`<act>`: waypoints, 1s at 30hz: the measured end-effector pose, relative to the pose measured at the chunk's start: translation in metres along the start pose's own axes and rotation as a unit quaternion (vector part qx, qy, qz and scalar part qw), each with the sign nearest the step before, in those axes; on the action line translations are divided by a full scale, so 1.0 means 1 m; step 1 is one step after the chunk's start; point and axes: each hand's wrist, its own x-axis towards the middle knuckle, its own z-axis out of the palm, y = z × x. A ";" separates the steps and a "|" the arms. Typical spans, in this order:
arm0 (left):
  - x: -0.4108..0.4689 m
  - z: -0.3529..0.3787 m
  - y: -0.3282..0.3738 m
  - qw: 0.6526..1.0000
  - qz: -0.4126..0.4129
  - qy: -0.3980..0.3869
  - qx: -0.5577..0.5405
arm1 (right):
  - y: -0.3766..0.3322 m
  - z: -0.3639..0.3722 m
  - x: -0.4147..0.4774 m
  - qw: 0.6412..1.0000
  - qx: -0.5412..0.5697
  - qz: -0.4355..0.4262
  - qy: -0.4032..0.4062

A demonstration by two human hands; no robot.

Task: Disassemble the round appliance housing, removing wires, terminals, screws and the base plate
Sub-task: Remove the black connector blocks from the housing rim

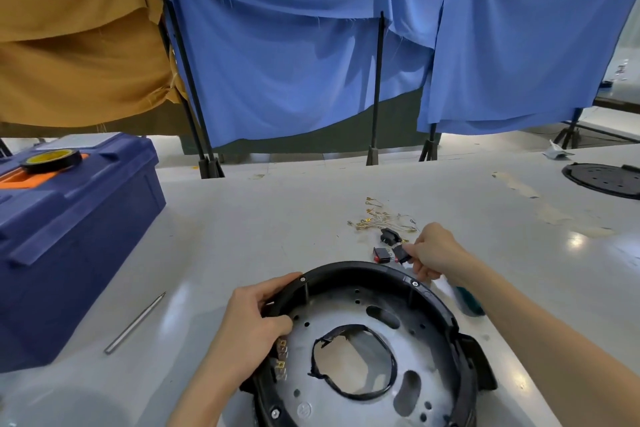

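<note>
Gripping the left rim of the round black housing [349, 269] with the left hand [252, 319], thumb on the inner side, fingers curled round the outside. Just below that thumb, a row of brass terminals [281, 357] along the inner wall. Pinching a small black switch [401, 253] between thumb and fingertips of the right hand [433, 250], just beyond the housing's far rim, beside a red-faced switch [381, 255] and a black socket [389, 235] lying on the white table [242, 218]. Farther back, a loose tangle of pale wires [381, 218] with brass ends. Inside the housing, the grey metal base plate [346, 308] in place, its large centre hole ringed in black; screws [415, 283] seated in the rim. Under the right forearm, a green-handled tool [469, 302], partly hidden. To the left, a thin metal rod [135, 322], then a blue toolbox [69, 236] with a roll of black tape [52, 159] on its lid. At far right, a round black perforated plate [602, 178].
</note>
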 end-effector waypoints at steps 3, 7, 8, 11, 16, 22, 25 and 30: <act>0.001 0.002 -0.002 1.000 0.000 0.004 -0.012 | -0.001 0.010 0.008 0.999 -0.025 -0.004 0.027; 0.001 0.002 -0.004 1.000 -0.006 0.004 -0.021 | -0.002 0.013 0.011 0.994 -0.091 -0.020 0.052; 0.001 0.003 -0.004 1.000 -0.007 0.007 -0.021 | -0.002 0.012 0.010 0.992 -0.106 -0.020 0.061; 0.001 0.004 -0.004 0.999 -0.008 0.015 -0.027 | -0.003 0.009 0.007 0.989 -0.119 -0.022 0.090; 0.001 0.005 -0.004 0.999 -0.008 0.032 -0.036 | -0.018 -0.003 -0.010 0.984 -0.053 -0.100 0.139; 0.002 0.015 0.000 0.996 0.004 0.052 -0.065 | -0.067 0.010 -0.079 0.954 -0.044 -0.284 -0.084; 0.000 0.011 0.003 0.994 0.043 0.085 -0.055 | -0.073 0.034 -0.111 0.907 -0.106 -0.336 -0.232; -0.009 -0.025 -0.001 0.994 0.073 0.051 0.063 | -0.073 0.061 -0.129 0.892 -0.155 -0.350 -0.241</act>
